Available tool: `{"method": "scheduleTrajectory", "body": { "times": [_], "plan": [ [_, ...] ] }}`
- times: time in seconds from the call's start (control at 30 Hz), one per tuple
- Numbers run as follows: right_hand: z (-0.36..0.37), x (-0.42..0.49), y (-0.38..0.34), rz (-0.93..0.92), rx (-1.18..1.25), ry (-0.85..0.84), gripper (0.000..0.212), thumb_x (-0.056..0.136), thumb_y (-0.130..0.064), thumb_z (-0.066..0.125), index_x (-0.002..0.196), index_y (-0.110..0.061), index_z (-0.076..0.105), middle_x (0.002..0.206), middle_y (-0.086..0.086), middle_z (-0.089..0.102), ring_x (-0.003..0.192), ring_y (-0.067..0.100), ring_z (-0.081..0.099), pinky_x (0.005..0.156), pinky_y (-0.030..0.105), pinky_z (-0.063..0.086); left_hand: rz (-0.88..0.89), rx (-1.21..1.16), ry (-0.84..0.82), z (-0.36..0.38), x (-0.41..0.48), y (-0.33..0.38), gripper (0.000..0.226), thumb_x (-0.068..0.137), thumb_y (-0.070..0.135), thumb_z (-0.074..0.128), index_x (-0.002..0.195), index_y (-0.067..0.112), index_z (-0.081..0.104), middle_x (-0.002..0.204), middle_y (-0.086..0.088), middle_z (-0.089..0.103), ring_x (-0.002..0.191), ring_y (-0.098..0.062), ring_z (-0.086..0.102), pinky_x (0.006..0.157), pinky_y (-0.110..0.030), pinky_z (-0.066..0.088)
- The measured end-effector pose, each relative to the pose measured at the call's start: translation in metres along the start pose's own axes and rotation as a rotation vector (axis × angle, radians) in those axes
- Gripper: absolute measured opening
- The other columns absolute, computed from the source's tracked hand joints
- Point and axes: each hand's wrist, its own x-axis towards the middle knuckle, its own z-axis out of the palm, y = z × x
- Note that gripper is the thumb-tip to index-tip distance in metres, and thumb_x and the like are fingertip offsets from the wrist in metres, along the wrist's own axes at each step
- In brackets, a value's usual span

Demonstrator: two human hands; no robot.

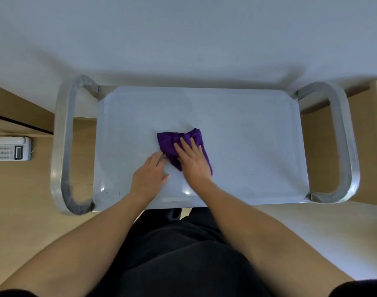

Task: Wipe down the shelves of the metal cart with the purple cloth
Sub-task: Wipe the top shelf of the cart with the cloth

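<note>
The metal cart's top shelf (pixel 247 129) fills the middle of the view, a flat grey tray with a raised rim. A crumpled purple cloth (pixel 170 142) lies near the shelf's centre. My right hand (pixel 194 159) lies flat on the cloth with straight fingers pressing it down. My left hand (pixel 150 176) sits just left of it, fingertips touching the cloth's near-left edge at the shelf surface. Whether those fingers pinch the cloth is not clear. The cart's lower shelves are hidden under the top one.
Looped metal handles stand at the cart's left end (pixel 63 146) and right end (pixel 342 142). A white desk phone (pixel 13 148) sits on the wooden floor at far left. A pale wall runs behind the cart. My dark-clothed body is close against the near edge.
</note>
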Motion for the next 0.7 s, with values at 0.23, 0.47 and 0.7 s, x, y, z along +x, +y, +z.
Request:
{"method": "scheduleTrajectory", "body": {
  "times": [0.23, 0.47, 0.7],
  "plan": [
    [-0.054, 0.001, 0.091, 0.549, -0.030, 0.136, 0.048, 0.105, -0.026, 0.035, 0.152, -0.029, 0.028, 0.163, 0.000, 0.016, 0.150, 0.033, 0.006, 0.121, 0.050, 0.009, -0.002, 0.033, -0.064, -0.003, 0.008, 0.007, 0.048, 0.089, 0.031, 0.064, 0.132, 0.012, 0.053, 0.153, -0.001, 0.036, 0.140, -0.018, 0.034, 0.082, -0.037, 0.053],
    [-0.023, 0.018, 0.011, 0.236, -0.104, -0.038, 0.064, 0.097, -0.004, 0.043, 0.153, -0.029, 0.024, 0.163, 0.001, 0.010, 0.147, 0.044, -0.002, 0.118, 0.057, 0.002, 0.034, 0.071, -0.049, -0.002, 0.025, 0.016, 0.054, 0.080, 0.026, 0.076, 0.128, 0.011, 0.059, 0.145, -0.007, 0.048, 0.131, -0.028, 0.048, 0.078, -0.038, 0.056],
    [-0.068, 0.039, 0.099, 0.319, 0.014, 0.023, 0.051, 0.099, -0.008, 0.044, 0.148, -0.017, 0.037, 0.159, 0.005, 0.027, 0.148, 0.034, 0.014, 0.118, 0.055, 0.012, 0.063, 0.100, -0.080, -0.006, 0.051, 0.034, 0.055, 0.087, 0.027, 0.069, 0.136, 0.009, 0.051, 0.154, -0.005, 0.035, 0.141, -0.026, 0.034, 0.086, -0.041, 0.054]
  ]
}}
